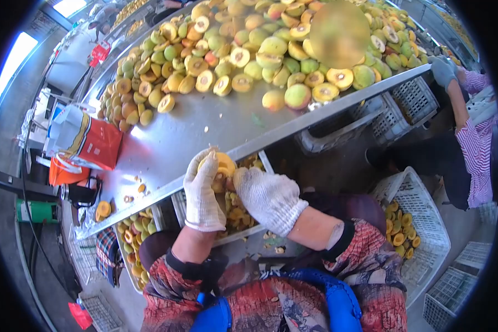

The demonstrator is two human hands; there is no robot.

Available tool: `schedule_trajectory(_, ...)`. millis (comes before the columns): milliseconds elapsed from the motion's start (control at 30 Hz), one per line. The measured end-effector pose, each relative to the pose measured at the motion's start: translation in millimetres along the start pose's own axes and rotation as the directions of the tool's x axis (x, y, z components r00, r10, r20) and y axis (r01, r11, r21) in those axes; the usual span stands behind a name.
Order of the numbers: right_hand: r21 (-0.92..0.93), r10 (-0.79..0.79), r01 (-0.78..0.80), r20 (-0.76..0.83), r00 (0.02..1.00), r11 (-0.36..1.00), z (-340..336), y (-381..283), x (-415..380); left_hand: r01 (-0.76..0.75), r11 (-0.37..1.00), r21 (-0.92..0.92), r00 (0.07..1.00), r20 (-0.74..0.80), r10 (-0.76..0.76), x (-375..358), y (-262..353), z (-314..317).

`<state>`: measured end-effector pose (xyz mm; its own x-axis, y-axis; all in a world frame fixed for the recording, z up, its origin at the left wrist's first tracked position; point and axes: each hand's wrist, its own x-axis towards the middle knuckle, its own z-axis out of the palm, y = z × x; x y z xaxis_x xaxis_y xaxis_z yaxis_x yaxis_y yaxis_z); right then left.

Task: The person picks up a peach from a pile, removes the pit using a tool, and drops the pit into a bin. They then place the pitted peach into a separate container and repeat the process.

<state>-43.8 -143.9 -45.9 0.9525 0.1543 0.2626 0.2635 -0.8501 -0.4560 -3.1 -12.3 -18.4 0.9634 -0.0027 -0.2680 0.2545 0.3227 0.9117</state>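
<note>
In white knitted gloves, both my hands meet just in front of the metal table's edge. My left hand (203,191) is closed around a halved yellow peach (225,164), its cut side turned toward my right hand. The fingers of my right hand (268,200) are curled against the peach half; whatever they grip is hidden by the glove. Below the hands is a crate of peach pieces (239,217). A large heap of halved peaches (205,81) covers the back of the metal table (188,119).
A red-and-white bag (98,145) stands at the table's left end. A crate of peaches (133,238) is at my left, a white crate with peach halves (426,243) at my right. Another person's gloved hand (442,71) rests at the table's right edge.
</note>
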Motion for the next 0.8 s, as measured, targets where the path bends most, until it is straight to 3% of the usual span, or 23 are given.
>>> schedule_trajectory(200,0.010,-0.153,0.154,-0.029,0.988,0.988,12,-3,-11,0.226,0.971,-0.080,0.972,-0.047,-0.230,-9,-4,-26)
schedule_trajectory(467,-0.219,-0.343,0.355,0.092,0.935,0.909,27,-10,-25,0.484,0.839,-0.248,0.839,-0.139,-0.526,-26,-21,-52)
schedule_trajectory(567,-0.230,-0.429,0.452,0.143,0.892,0.862,30,-9,-25,0.610,0.747,-0.264,0.761,-0.066,-0.645,-28,-34,-69)
schedule_trajectory(633,-0.223,-0.494,0.515,0.145,0.857,0.828,28,-11,-20,0.650,0.721,-0.240,0.746,0.020,-0.666,-32,-40,-75)
schedule_trajectory(667,-0.326,-0.511,0.553,0.211,0.833,0.767,21,-13,-18,0.673,0.704,-0.225,0.731,0.060,-0.680,-35,-42,-75)
schedule_trajectory(800,-0.330,-0.589,0.675,0.331,0.737,0.660,14,-17,-4,0.715,0.661,-0.227,0.694,0.119,-0.710,-45,-55,-86)
